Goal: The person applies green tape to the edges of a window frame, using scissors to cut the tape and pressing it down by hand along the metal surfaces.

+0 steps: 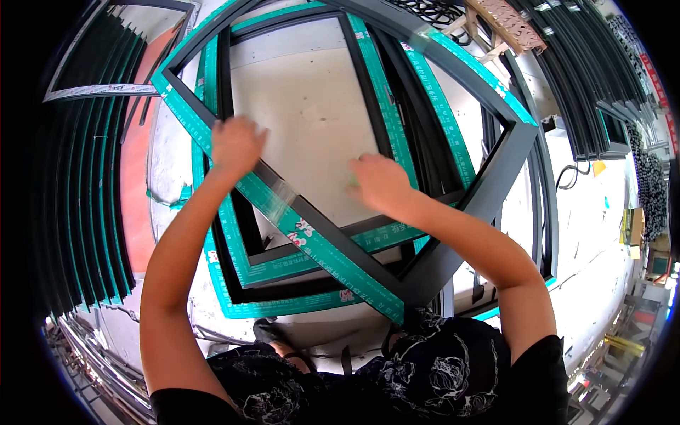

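Observation:
A dark grey window or door frame (459,230) lies turned at an angle across other frames in front of me. Green printed protective film (322,251) covers its near left bar, with a strip of clear tape (282,202) around it. My left hand (239,147) is over this bar, fingers apart and reaching past its inner edge. Inside the frame's opening, my right hand (384,185) hovers with curled, slightly blurred fingers. A small bit of green shows at its fingertips; I cannot make out what it is.
Underneath lie more green-filmed frames (304,263) around a pale board (304,99). Dark profiles stand stacked at left (78,205) and upper right (574,78). A brownish-pink perforated piece (506,25) is at the far edge. My knees are close to the frame's near corner.

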Motion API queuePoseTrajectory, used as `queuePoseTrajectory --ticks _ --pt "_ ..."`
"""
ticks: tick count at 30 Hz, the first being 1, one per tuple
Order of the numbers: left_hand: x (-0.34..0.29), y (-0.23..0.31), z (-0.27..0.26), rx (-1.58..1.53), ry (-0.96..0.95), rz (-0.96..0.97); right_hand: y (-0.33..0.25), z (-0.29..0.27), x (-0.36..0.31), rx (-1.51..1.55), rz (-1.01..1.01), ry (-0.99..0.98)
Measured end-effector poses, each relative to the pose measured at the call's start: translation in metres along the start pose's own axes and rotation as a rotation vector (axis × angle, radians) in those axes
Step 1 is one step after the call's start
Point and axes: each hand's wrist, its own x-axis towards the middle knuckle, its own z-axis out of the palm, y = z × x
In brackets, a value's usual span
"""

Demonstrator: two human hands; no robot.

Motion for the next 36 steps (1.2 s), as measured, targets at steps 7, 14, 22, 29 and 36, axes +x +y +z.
queuePoseTrajectory --ticks 7,14,22,29,36 --pt "-0.004 -0.153 0.074 -0.231 0.164 -0.752 -0.094 -0.001 -0.061 0.413 -0.032 -0.195" --pt "-0.014 -0.065 0.029 -1.401 -0.15 -0.953 -0.083 -0.002 -0.075 0.355 0.057 -0.185" --pt "-0.043 -0.104 0.008 -1.289 0.06 -0.901 -0.025 -0.021 -0.18 0.202 0.116 -0.245" --pt "-0.053 -0.1 0.0 -0.27 0.284 -0.4 -0.03 -0.017 -0.204 0.013 0.077 -0.062" --pt "-0.085 -0.017 -0.007 -0.393 0.048 0.4 -0.025 -0.006 -0.187 0.017 0.095 0.02"
